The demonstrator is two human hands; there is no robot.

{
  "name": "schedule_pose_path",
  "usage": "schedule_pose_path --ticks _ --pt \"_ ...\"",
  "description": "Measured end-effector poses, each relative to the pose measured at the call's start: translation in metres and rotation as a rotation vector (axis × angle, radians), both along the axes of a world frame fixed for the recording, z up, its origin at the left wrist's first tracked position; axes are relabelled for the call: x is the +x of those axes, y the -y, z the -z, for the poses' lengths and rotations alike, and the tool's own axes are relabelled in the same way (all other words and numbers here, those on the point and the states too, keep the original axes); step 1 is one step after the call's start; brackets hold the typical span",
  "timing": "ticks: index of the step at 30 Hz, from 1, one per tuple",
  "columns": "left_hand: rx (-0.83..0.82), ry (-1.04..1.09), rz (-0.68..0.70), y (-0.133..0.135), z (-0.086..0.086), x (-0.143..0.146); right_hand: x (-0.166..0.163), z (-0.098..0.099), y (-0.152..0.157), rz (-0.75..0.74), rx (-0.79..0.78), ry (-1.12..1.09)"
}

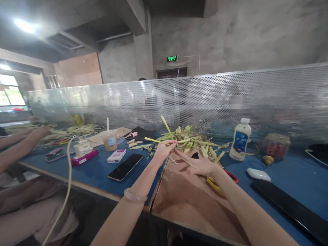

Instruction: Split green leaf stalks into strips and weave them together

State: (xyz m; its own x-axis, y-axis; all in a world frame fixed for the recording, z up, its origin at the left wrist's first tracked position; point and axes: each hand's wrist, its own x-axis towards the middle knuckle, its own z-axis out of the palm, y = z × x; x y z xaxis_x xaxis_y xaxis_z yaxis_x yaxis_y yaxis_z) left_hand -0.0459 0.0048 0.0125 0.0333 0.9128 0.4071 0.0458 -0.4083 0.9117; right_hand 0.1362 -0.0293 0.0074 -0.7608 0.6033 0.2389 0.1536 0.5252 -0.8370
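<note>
My left hand [165,149] pinches a pale green plant strip [153,140], whose free end sticks out to the left. Just to its right, my right hand [201,166] has its index finger stretched toward the left fingertips. A thin pale strand [185,161] runs along the right fingers and appears gripped by them. Behind both hands lies a loose heap of green and yellowish leaf strips [205,143]. Scissors with yellow and red handles [215,186] lie partly hidden under my right forearm. A small black thing [195,155] shows behind the right hand; its kind is unclear.
Left of my hands are a phone [125,166], a small box [117,155], a drink cup [110,140] and a tissue pack [84,155]. A bottle [240,140], jar [276,145], white case [258,174] and black object [287,205] are right. Another person's hands [38,135] work far left.
</note>
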Motion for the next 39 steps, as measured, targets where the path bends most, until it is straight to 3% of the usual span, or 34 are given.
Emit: schedule_pose_path --ticks 5,7,12,16,22,33,39 --pt "0.032 0.007 -0.08 -0.005 -0.001 -0.003 0.002 -0.003 0.007 -0.098 -0.153 0.139" --pt "0.062 -0.019 -0.094 -0.008 0.0 -0.005 0.0 -0.006 0.007 -0.063 -0.139 0.076" --pt "0.196 -0.16 -0.13 -0.009 0.002 -0.006 -0.019 -0.009 0.003 0.259 0.127 -0.08" --pt "0.293 -0.291 -0.168 -0.004 0.001 -0.004 -0.039 0.003 0.0 0.372 0.307 -0.095" --pt "0.203 -0.318 -0.166 -0.006 0.005 -0.003 -0.048 0.017 -0.004 0.621 0.483 -0.125" --pt "0.323 -0.392 -0.138 0.0 0.003 -0.001 -0.046 0.032 -0.017 0.579 0.742 -0.097" --pt "0.347 -0.393 -0.122 -0.002 0.005 0.0 -0.048 0.032 -0.018 0.617 0.683 -0.193"
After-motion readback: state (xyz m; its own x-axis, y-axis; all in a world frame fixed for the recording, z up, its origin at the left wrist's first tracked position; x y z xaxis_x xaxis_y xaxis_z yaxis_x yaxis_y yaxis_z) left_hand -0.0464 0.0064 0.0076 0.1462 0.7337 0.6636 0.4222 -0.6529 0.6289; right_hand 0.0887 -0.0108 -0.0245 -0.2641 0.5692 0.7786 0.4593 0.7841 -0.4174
